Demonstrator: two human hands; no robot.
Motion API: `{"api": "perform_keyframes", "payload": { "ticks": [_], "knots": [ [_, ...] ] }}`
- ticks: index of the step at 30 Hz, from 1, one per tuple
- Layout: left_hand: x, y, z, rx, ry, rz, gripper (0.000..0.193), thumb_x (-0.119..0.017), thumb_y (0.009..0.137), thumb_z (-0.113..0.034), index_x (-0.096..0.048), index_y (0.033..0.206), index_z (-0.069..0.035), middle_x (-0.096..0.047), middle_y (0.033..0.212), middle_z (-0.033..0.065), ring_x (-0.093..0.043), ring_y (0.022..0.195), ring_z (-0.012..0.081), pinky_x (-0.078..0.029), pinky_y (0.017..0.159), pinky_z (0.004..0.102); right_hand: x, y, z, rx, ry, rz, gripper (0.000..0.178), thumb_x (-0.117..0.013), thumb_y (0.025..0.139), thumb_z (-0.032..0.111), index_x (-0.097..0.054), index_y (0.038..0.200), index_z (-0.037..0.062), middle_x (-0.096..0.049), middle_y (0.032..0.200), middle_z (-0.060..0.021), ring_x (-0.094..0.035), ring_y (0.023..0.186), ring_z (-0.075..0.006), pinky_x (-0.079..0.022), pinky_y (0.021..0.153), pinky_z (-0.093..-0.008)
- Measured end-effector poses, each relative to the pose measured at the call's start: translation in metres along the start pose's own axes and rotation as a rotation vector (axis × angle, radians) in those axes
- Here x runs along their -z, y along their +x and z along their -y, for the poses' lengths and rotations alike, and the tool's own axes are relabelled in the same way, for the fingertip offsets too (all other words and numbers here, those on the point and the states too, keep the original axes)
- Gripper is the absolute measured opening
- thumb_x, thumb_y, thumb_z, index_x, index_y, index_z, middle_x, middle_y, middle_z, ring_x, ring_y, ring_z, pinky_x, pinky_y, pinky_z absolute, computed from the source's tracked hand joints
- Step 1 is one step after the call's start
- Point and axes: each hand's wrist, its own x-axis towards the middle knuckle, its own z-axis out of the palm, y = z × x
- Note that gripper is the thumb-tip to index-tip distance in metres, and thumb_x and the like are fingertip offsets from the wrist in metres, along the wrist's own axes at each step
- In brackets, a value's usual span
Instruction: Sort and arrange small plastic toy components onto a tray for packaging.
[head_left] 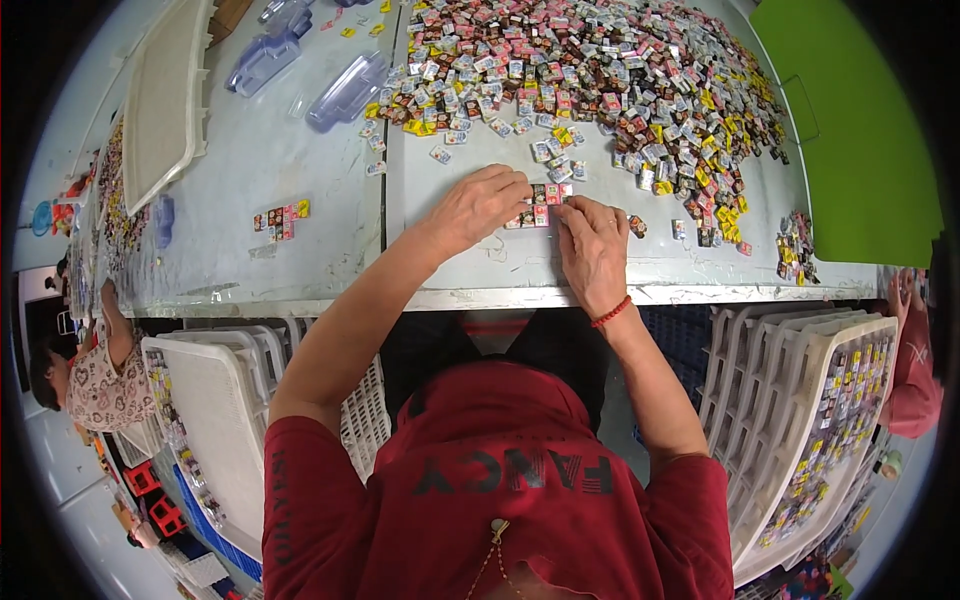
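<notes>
A neat block of tiny printed boxes (541, 205), pink, brown and white, lies on the white worktable (460, 268) just in front of me. My left hand (480, 205) is closed with curled fingers at the block's left end. At its right end is my right hand (597, 245), thumb and fingertips bent together against the boxes. What sits under the fingertips is partly hidden. A few loose white boxes (560, 152) lie just beyond the block. A single dark box (637, 226) rests beside my right hand.
A large heap of tiny boxes (600, 70) covers the far table. Clear purple plastic cases (345, 92) and a small box group (282, 220) lie left. A green panel (850, 130) stands right. White crates (205, 390) are stacked below; people work at both sides, one in patterned clothing (105, 385).
</notes>
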Motion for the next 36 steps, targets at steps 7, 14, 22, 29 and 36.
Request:
{"api": "perform_keyframes", "payload": {
  "ticks": [7, 14, 22, 29, 36],
  "knots": [
    [0.0, -0.014, 0.005, -0.037, -0.014, -0.01, 0.032, -0.073, 0.075, -0.014, -0.064, 0.104, -0.004, -0.062, 0.111, 0.0107, -0.058, 0.104, 0.0291, -0.049, 0.087, 0.0378, -0.001, -0.001, 0.002, -0.006, -0.006, 0.01, 0.02, -0.065, 0.08, 0.001, -0.066, 0.1, 0.005, -0.063, 0.104, -0.0081, -0.059, 0.096, -0.026, -0.04, 0.091, -0.0405],
    [0.015, -0.021, -0.022, 0.097, 0.039, 0.064, 0.04, -0.075, 0.074, -0.019, -0.063, 0.109, -0.005, -0.052, 0.129, 0.013, -0.047, 0.12, 0.0331, -0.043, 0.096, 0.0422, 0.001, -0.002, 0.0, 0.003, -0.01, 0.015, 0.019, -0.065, 0.081, 0.002, -0.066, 0.099, 0.0054, -0.063, 0.104, -0.0077, -0.059, 0.097, -0.0256, -0.04, 0.091, -0.0408],
    [0.015, -0.008, -0.013, -0.001, 0.068, 0.065, 0.024, -0.069, 0.072, -0.009, -0.061, 0.093, -0.001, -0.059, 0.102, 0.0085, -0.057, 0.102, 0.0255, -0.048, 0.086, 0.0376, 0.002, 0.004, -0.002, 0.007, 0.001, 0.029, 0.02, -0.066, 0.079, 0.002, -0.066, 0.099, 0.0053, -0.063, 0.103, -0.0081, -0.058, 0.095, -0.0266, -0.041, 0.089, -0.0396],
    [0.015, -0.008, -0.01, -0.045, 0.082, 0.032, 0.021, -0.065, 0.07, -0.004, -0.06, 0.09, -0.001, -0.06, 0.1, 0.0086, -0.059, 0.1, 0.0251, -0.049, 0.085, 0.0369, 0.003, 0.005, -0.003, 0.028, 0.022, 0.031, 0.024, -0.066, 0.077, 0.0, -0.066, 0.1, 0.0055, -0.062, 0.103, -0.0098, -0.058, 0.093, -0.0267, -0.041, 0.088, -0.0402],
    [0.013, -0.009, -0.01, 0.013, 0.018, -0.096, 0.023, -0.066, 0.07, -0.005, -0.062, 0.093, -0.001, -0.061, 0.099, 0.0082, -0.06, 0.097, 0.0258, -0.049, 0.083, 0.0367, 0.004, 0.011, 0.0, 0.022, -0.032, -0.072, 0.029, -0.068, 0.075, 0.0, -0.066, 0.103, 0.0065, -0.06, 0.107, -0.0111, -0.058, 0.092, -0.0282, -0.041, 0.088, -0.0408]
  ]
}}
